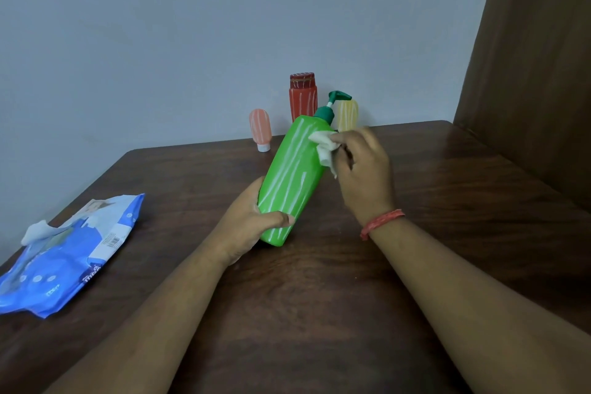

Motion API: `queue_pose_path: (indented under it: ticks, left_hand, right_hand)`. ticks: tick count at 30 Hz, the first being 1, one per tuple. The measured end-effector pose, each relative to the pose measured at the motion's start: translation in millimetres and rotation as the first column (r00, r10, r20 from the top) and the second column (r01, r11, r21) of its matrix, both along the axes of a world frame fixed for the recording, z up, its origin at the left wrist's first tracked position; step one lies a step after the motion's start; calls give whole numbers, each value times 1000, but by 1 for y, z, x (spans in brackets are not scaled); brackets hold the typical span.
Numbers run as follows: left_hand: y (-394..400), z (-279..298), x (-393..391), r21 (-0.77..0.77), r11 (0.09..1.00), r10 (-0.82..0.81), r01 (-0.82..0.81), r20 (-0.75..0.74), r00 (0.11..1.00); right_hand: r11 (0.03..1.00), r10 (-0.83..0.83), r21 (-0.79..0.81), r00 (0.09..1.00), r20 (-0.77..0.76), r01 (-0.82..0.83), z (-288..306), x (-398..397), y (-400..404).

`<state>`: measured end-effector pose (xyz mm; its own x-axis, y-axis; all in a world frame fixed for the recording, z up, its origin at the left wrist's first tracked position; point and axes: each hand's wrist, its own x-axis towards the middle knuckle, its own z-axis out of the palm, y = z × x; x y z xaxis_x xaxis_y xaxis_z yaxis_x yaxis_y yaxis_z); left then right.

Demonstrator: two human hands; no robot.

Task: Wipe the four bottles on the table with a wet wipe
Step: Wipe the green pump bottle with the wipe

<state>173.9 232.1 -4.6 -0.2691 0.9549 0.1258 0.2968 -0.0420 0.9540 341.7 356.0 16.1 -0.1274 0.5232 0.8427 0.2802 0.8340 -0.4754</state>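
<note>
Nearest, the left hand (256, 227) gripped the base of the tilted green plastic pump bottle (292, 182), its long axis running up-right toward the right hand (364, 169), whose fingers pinched a crumpled white wet wipe (324, 147) against the bottle's shoulder.

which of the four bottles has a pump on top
The green bottle, tilted in the left hand; the pink, red and yellow ones behind have none.
</note>
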Motion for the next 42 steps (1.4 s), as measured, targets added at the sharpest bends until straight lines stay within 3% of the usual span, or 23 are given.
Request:
queue_pose_path:
  ticks: [2, 5, 10, 15, 19, 24, 28, 32, 37, 40, 42]
  left_hand:
    - [0, -1, 0, 5, 1000, 1, -1, 7, 1000]
    - [1, -2, -2, 20, 1000, 17, -18, 36, 999]
    - [1, -2, -1, 11, 1000, 1, -1, 9, 1000]
    - [1, -2, -2, 20, 1000, 20, -20, 37, 999]
    - [1, -1, 0, 1, 1000, -14, 14, -30, 999]
    - [2, -2, 1, 17, 1000, 9, -10, 6, 1000]
    - [3, -2, 0, 11, 1000, -10, 10, 1, 1000]
    - [3, -3, 0, 33, 999, 6, -9, 89, 996]
    - [4, -3, 0, 27, 1000, 0, -2, 97, 995]
    - [4, -4, -1, 39, 999, -4, -1, 149, 989]
    - [4, -4, -3, 42, 999, -8, 1, 170, 985]
  right_hand:
    - [1000, 13, -12, 1000, 8, -13, -2, 2, -4]
    - [996, 74, 45, 988, 135, -81, -10, -3, -11]
    - [999, 40, -27, 999, -17, -41, -2, -1, -2]
    - [992, 101, 62, 982, 160, -112, -7, -3, -12]
    - [1000, 1, 18, 1000, 24, -2, 2, -1, -2]
    - [979, 43, 182, 965, 260, -93, -6, -7, -13]
    - [997, -12, 81, 995, 99, 4, -2, -3, -2]
    - [979, 123, 126, 954, 275, -163, -8, -5, -15]
    - [996, 69, 45, 992, 108, -74, -7, -6, -6]
    - [981, 162, 69, 956, 242, -184, -11, -6, -16]
    - [980, 161, 78, 956, 245, -185, -9, -7, -14]
